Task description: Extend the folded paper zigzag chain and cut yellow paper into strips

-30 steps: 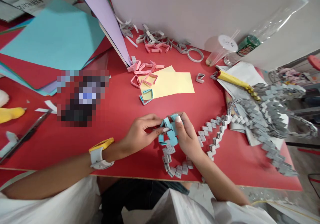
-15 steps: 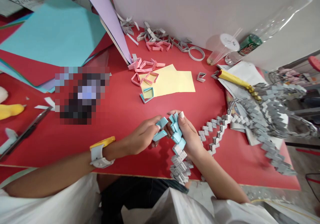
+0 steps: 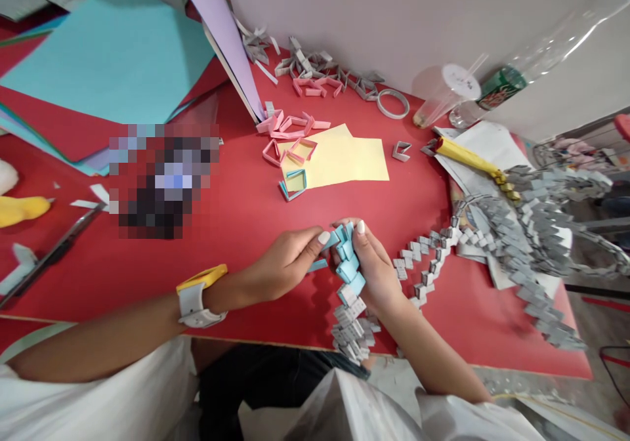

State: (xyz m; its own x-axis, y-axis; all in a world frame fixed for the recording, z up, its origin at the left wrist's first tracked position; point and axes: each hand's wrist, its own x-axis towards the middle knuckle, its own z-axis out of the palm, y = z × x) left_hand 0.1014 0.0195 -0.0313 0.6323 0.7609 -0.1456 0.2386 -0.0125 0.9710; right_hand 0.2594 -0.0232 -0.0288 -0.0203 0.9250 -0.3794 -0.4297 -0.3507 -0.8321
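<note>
Closing the gap of half a second ago, the left hand [image 3: 285,270] now pinches its loose blue link [image 3: 333,239] against the paper chain [image 3: 348,270], whose blue end the right hand [image 3: 377,273] grips upright at lower centre, seemingly steadying it for joining; grey links dangle over the red table [image 3: 236,231] edge, white wall [image 3: 369,21] behind

Hands: two, left hand [image 3: 280,272] and right hand [image 3: 378,273]
Blue-and-grey folded paper chain [image 3: 347,268]: one, in both
Pale yellow paper sheets [image 3: 354,160]: two, overlapping
Clear lidded plastic cup [image 3: 441,98]: one, far edge of the red surface [image 3: 231,231]
White tape ring [image 3: 392,104]: one
</note>
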